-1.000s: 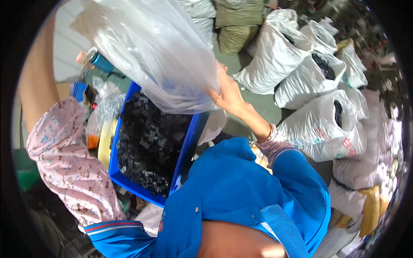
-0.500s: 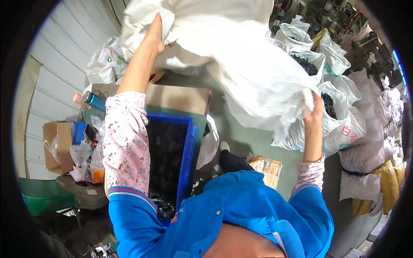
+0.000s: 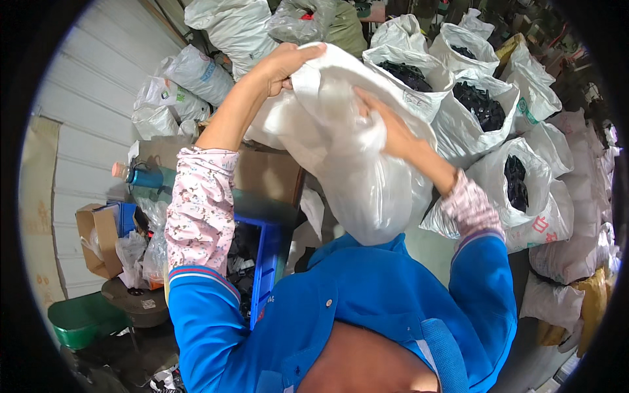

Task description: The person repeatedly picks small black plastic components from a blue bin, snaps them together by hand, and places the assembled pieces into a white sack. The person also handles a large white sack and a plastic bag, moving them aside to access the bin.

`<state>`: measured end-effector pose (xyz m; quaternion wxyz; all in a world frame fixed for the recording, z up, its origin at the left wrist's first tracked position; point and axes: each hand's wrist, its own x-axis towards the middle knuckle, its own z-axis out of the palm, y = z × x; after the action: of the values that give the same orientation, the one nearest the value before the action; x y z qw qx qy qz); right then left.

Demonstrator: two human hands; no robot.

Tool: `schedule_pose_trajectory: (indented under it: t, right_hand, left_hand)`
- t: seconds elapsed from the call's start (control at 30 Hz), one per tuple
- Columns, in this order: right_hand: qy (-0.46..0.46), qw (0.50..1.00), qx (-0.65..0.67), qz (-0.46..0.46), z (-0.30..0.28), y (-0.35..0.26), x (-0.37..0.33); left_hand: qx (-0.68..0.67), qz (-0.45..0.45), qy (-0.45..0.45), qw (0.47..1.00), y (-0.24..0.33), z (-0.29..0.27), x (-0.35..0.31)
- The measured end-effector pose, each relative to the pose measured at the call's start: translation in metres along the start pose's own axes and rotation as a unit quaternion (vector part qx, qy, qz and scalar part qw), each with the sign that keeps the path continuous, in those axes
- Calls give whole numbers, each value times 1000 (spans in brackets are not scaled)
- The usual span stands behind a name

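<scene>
A large white sack point(image 3: 301, 141) with a translucent plastic liner point(image 3: 363, 190) hangs in front of my chest, its mouth toward the far side. My left hand point(image 3: 288, 64) is closed on the sack's folded rim, thumb stretched along the edge. Lower and to the right, my right hand point(image 3: 390, 128) is at the sack's mouth, closed on the bunched liner, its fingers partly covered by the film. Below the sack on the left stands a blue crate point(image 3: 265, 262) holding black parts point(image 3: 244, 252), partly hidden by my left sleeve.
Several open white sacks of black parts point(image 3: 481, 108) stand at the far right, with stacked full sacks point(image 3: 567, 249) beyond. More sacks point(image 3: 232, 33) lean at the far left. A blue bottle point(image 3: 145, 175), a cardboard box point(image 3: 98, 239) and a green stool point(image 3: 85, 321) are on the left.
The sack has come down and nearer my body from its spread, raised position. My right hand has moved left and inward to its mouth; my left hand has shifted right along the rim.
</scene>
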<state>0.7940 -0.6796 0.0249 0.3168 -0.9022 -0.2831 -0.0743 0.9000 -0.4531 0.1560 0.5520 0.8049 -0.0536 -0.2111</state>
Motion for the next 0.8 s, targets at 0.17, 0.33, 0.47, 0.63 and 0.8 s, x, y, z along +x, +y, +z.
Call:
schedule_pose_trajectory:
  t: [0.17,0.33,0.47,0.63,0.8]
  right_hand:
    - [82,981,-115,135,-13,122,88]
    - [79,970,-176,147,-50,174,130]
    - [73,966,-209,136,-96,209,147]
    - [100,944,-294,114,-201,226,151]
    - [81,881,-421,199,-313,255,72]
  left_hand:
    - [41,-46,-121,991,45,35,16]
    - [66,200,-167,963,106,65,56]
    - [95,377,-150,909,189,87,91]
    - [69,512,-140,845,219,121,120]
    - [-90,538,-219,809,170,213,236]
